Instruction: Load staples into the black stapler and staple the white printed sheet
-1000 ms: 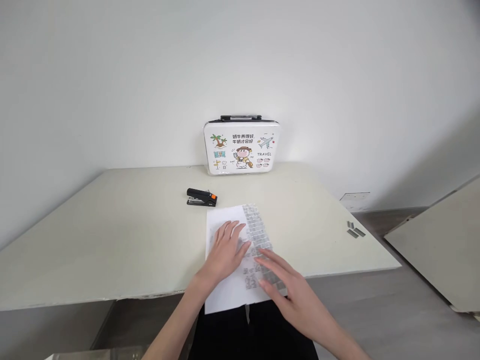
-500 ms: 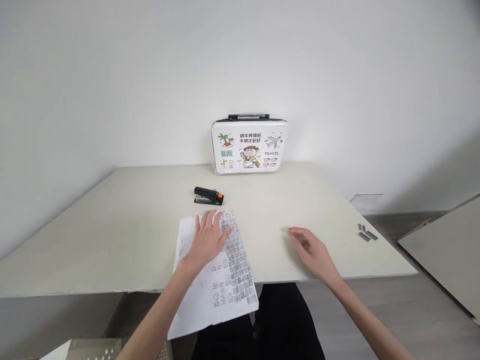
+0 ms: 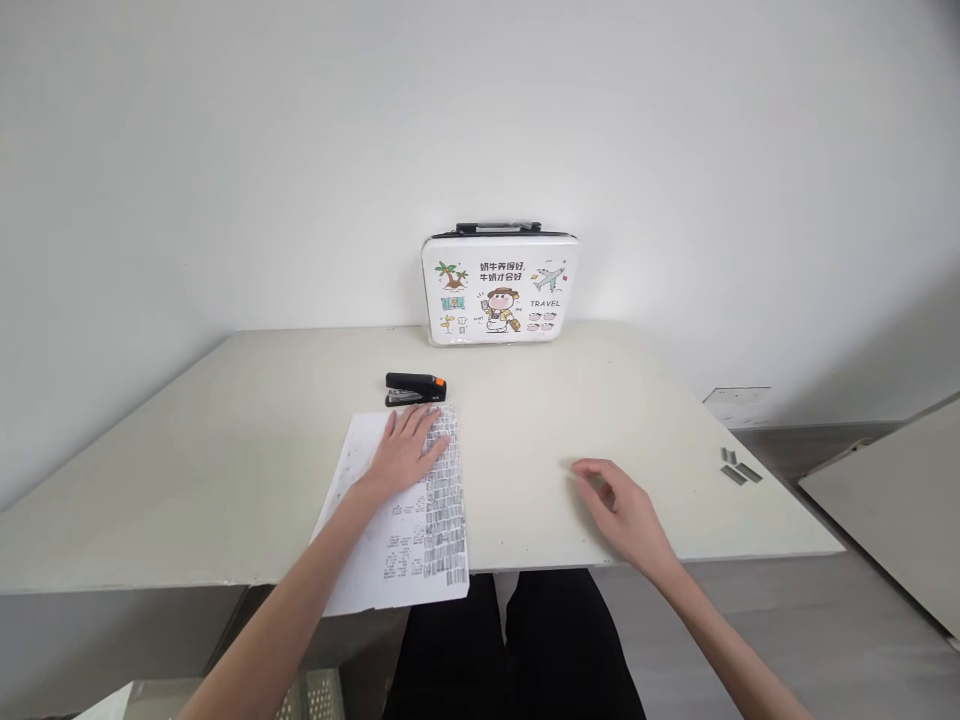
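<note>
My left hand [image 3: 409, 455] lies flat, fingers spread, on the upper part of a printed sheet of paper [image 3: 375, 560]. Dense rows of barcode-like print run down the paper's right side, and its lower end sticks out past the table's front edge. Just beyond my fingertips lies a black stapler [image 3: 415, 389] with an orange patch at its right end. Well to the right of the paper, my right hand [image 3: 619, 505] rests at the tabletop with loosely curled fingers. A gap shows between its thumb and fingers, and nothing is seen in it.
A white cartoon-printed case [image 3: 501, 290] with a black handle stands against the wall at the back of the table [image 3: 187, 470]. Several strips of staples [image 3: 739, 470] lie near the right edge. Below the table at left is a perforated basket [image 3: 322, 695].
My left hand has slid the paper left and a little farther onto the table, turning it slightly. My right hand has stayed nearly in place.
</note>
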Demonstrator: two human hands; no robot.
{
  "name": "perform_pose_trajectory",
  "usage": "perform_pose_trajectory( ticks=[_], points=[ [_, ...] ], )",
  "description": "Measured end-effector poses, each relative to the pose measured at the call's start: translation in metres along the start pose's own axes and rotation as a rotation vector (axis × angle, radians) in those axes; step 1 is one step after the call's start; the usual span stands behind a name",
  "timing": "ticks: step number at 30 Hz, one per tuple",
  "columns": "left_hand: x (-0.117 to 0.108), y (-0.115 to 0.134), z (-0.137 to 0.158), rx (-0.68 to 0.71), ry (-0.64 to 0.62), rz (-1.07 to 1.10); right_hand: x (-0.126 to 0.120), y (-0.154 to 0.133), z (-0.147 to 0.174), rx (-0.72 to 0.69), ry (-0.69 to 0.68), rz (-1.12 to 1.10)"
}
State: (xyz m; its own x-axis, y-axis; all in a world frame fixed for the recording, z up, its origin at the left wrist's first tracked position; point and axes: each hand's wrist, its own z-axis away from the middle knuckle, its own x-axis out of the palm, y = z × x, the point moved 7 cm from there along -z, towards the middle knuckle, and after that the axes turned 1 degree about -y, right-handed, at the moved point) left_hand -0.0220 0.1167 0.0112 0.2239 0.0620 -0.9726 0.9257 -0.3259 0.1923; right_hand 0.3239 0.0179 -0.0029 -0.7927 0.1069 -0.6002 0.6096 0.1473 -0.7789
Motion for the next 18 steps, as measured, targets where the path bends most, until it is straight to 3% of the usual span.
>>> perform_pose_trajectory(
  ticks=[18],
  points=[
    [-0.018,-0.015,-0.006,0.044,0.056,0.043,-0.001,-0.001,0.001,-0.033,-0.001,0.026]
  ],
)
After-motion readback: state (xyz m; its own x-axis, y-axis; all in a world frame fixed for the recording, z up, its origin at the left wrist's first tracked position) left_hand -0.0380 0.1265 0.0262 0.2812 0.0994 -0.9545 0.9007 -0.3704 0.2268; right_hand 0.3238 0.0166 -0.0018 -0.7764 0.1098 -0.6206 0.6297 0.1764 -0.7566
